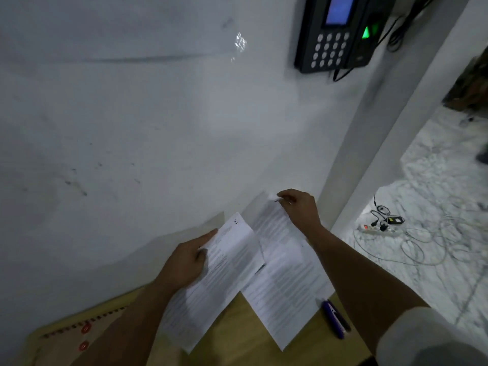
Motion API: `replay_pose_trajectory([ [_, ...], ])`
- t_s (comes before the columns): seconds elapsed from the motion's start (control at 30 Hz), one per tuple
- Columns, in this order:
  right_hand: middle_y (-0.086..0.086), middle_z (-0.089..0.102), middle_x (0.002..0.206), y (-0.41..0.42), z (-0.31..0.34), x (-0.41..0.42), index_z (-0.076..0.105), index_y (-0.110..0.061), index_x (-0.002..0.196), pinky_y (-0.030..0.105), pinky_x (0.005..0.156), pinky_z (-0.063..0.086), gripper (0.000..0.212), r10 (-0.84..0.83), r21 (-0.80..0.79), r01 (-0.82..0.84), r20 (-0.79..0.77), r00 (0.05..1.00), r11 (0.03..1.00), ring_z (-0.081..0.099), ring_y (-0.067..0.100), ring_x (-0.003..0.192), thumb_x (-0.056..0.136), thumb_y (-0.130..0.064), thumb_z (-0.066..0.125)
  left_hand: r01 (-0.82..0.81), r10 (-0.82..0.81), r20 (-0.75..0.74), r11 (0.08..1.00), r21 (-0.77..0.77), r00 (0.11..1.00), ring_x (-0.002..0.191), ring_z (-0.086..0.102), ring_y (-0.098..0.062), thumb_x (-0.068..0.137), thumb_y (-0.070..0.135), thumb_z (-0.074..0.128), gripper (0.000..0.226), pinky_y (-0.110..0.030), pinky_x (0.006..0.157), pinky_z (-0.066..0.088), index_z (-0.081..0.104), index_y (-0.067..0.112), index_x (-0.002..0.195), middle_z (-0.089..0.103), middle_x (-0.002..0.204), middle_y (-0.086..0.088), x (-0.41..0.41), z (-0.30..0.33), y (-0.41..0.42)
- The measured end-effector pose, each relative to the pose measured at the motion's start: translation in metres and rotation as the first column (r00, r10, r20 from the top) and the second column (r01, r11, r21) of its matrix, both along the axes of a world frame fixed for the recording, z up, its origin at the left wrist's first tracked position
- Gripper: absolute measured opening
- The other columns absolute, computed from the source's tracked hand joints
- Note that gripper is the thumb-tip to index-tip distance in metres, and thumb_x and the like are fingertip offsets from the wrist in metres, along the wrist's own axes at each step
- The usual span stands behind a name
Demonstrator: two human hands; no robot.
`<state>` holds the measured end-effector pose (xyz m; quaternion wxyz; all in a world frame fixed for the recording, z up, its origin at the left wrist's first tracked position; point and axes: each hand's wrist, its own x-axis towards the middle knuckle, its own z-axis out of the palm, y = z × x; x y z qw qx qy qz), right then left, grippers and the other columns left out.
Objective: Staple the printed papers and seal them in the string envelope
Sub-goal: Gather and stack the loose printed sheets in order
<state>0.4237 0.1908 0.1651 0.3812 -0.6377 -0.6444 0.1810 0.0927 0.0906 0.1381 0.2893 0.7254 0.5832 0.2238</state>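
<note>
Two bare forearms reach forward over a light wooden desk (237,336), each hand holding one white printed paper sheet. The left hand (184,262) is closed on the left sheet (211,281), thumb on its face, fingers behind its left edge. The right hand (301,207), raised higher, pinches the top corner of the right sheet (285,281). Both sheets hang above the desk, overlapping near the middle; the left one's long axis leans up to the right, the right one's up to the left. A tan string envelope with red discs (79,339) lies flat at lower left, and a purple stapler (334,319) rests beside the right forearm.
</note>
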Motion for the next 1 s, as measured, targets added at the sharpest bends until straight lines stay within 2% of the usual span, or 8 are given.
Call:
replay_pose_trajectory([
  [0.1, -0.013, 0.075, 0.094, -0.021, 0.056, -0.018, 0.079, -0.020, 0.099, 0.005, 0.080, 0.046, 0.014, 0.055, 0.037, -0.052, -0.080, 0.995, 0.998, 0.067, -0.004, 0.085, 0.086, -0.017, 0.074, 0.051, -0.052, 0.006, 0.990, 0.134, 0.999, 0.123, 0.063, -0.010, 0.105, 0.012, 0.049, 0.057, -0.003, 0.101, 0.039, 0.041, 0.044, 0.152, 0.055, 0.150, 0.008, -0.014, 0.035, -0.017],
  [0.23, -0.007, 0.076, 0.092, -0.049, 0.117, -0.042, 0.079, -0.016, 0.097, 0.008, 0.077, 0.049, 0.014, 0.145, 0.106, -0.125, -0.206, 0.968, 0.986, 0.069, -0.006, 0.084, 0.084, -0.010, 0.078, 0.074, -0.101, 0.077, 0.952, 0.297, 0.992, 0.130, 0.058, -0.004, 0.103, 0.010, 0.050, 0.058, -0.022, 0.111, 0.045, 0.045, 0.043, 0.150, 0.057, 0.148, 0.012, -0.023, 0.086, -0.041],
  [0.37, -0.005, 0.077, 0.095, -0.078, 0.165, -0.067, 0.080, -0.010, 0.099, 0.009, 0.079, 0.049, 0.015, 0.206, 0.155, -0.163, -0.319, 0.925, 0.974, 0.070, -0.005, 0.085, 0.085, -0.006, 0.076, 0.069, -0.121, 0.100, 0.906, 0.417, 0.988, 0.125, 0.061, -0.002, 0.102, 0.006, 0.051, 0.061, -0.015, 0.107, 0.046, 0.042, 0.045, 0.148, 0.059, 0.142, 0.015, -0.027, 0.128, -0.062],
  [0.5, -0.006, 0.078, 0.094, -0.101, 0.199, -0.085, 0.081, -0.014, 0.100, 0.010, 0.075, 0.050, 0.015, 0.284, 0.110, -0.262, -0.415, 0.864, 0.959, 0.070, -0.002, 0.085, 0.087, -0.009, 0.075, 0.090, -0.142, 0.068, 0.865, 0.494, 0.988, 0.113, 0.067, -0.007, 0.102, 0.008, 0.051, 0.061, -0.024, 0.101, 0.054, 0.040, 0.044, 0.150, 0.064, 0.138, 0.013, -0.033, 0.153, -0.075],
  [0.63, 0.002, 0.078, 0.099, -0.121, 0.218, -0.096, 0.080, -0.017, 0.102, 0.023, 0.075, 0.051, 0.015, 0.308, 0.014, -0.352, -0.515, 0.800, 0.936, 0.068, 0.012, 0.085, 0.088, -0.016, 0.075, 0.026, -0.107, 0.119, 0.841, 0.540, 0.987, 0.120, 0.061, -0.002, 0.103, 0.007, 0.052, 0.056, -0.008, 0.102, 0.043, 0.045, 0.033, 0.152, 0.056, 0.144, 0.013, -0.032, 0.168, -0.088],
  [0.73, 0.006, 0.077, 0.106, -0.131, 0.226, -0.101, 0.080, -0.022, 0.101, 0.033, 0.083, 0.050, 0.014, 0.289, -0.044, -0.379, -0.569, 0.770, 0.924, 0.067, 0.018, 0.088, 0.088, -0.020, 0.075, -0.059, -0.032, 0.156, 0.834, 0.548, 0.987, 0.098, 0.070, -0.007, 0.103, 0.011, 0.054, 0.055, -0.008, 0.093, 0.049, 0.044, 0.032, 0.153, 0.067, 0.131, 0.007, -0.029, 0.173, -0.095],
  [0.83, 0.004, 0.077, 0.104, -0.139, 0.231, -0.103, 0.080, -0.024, 0.099, 0.036, 0.083, 0.051, 0.012, 0.286, -0.072, -0.400, -0.585, 0.759, 0.914, 0.068, 0.022, 0.088, 0.090, -0.021, 0.074, -0.200, 0.098, 0.229, 0.855, 0.480, 0.968, 0.075, 0.066, -0.003, 0.102, 0.022, 0.059, 0.054, -0.005, 0.072, 0.048, 0.041, 0.036, 0.151, 0.073, 0.099, 0.008, -0.025, 0.178, -0.101],
  [1.0, 0.006, 0.076, 0.108, -0.147, 0.233, -0.102, 0.080, -0.023, 0.102, 0.038, 0.086, 0.052, 0.014, 0.320, -0.074, -0.432, -0.564, 0.762, 0.899, 0.069, 0.023, 0.092, 0.091, -0.021, 0.071, -0.354, 0.236, 0.303, 0.829, 0.432, 0.923, 0.077, 0.068, 0.000, 0.098, 0.028, 0.067, 0.014, -0.030, 0.078, 0.061, 0.078, 0.022, 0.103, 0.073, 0.083, 0.014, -0.017, 0.184, -0.103],
])
